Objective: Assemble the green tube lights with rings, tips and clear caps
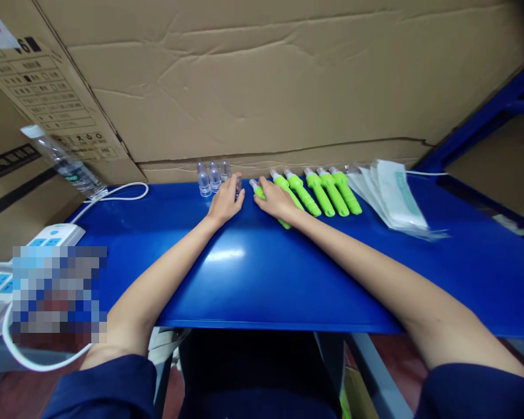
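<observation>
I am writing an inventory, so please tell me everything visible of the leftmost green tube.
The leftmost green tube is bright lime green, slim and plastic-looking, with a translucent tip at its far end. It appears to lie slanted on the blue table, its tip toward the cardboard and angled left. The right hand touches and covers its middle; its grip is unclear. Its near end shows beyond the hand, and the other green tubes lie to its right.

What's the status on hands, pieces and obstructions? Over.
Left hand at a clear cap, right hand over a green tube; grips unclear. Five more green tubes alongside. White packets right of the tubes, apart from both hands.
</observation>
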Available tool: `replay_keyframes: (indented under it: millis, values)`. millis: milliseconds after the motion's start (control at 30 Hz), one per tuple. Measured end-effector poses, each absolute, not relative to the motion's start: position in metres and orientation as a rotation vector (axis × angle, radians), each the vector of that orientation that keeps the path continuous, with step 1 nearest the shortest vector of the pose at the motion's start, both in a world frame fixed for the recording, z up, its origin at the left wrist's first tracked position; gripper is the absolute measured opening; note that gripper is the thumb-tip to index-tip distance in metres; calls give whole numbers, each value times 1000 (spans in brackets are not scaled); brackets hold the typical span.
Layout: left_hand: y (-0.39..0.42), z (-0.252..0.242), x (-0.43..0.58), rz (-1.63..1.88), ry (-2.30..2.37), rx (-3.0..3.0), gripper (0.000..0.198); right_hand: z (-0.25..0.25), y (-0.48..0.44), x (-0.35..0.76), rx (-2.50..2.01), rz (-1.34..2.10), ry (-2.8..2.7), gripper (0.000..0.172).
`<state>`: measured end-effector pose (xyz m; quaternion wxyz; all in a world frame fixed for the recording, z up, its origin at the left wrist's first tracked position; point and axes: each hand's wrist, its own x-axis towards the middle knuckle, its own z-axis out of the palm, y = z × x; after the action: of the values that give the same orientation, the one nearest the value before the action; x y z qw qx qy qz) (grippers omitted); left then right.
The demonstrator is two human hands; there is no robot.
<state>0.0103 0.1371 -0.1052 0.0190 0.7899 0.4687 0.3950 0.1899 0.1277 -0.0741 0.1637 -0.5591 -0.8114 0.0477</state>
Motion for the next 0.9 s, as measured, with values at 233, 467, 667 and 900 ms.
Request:
replay_keyframes:
  millis: [233, 467, 667, 900]
  values:
    - [145, -106, 7, 1508, 1326, 2018, 40, -79, 130, 196, -1490, 251, -2200, 35]
    - [159, -106, 8, 1796, 1137, 1343, 48, -77, 121, 193, -1274, 262, -2196, 31]
    - [168, -110, 4, 1839, 1125, 1165, 36, -76, 117, 192, -1086, 188, -2231, 31]
    - [153, -102, 13, 1762, 1124, 1276, 43, -71, 111, 199, -1023, 7, -2504, 40]
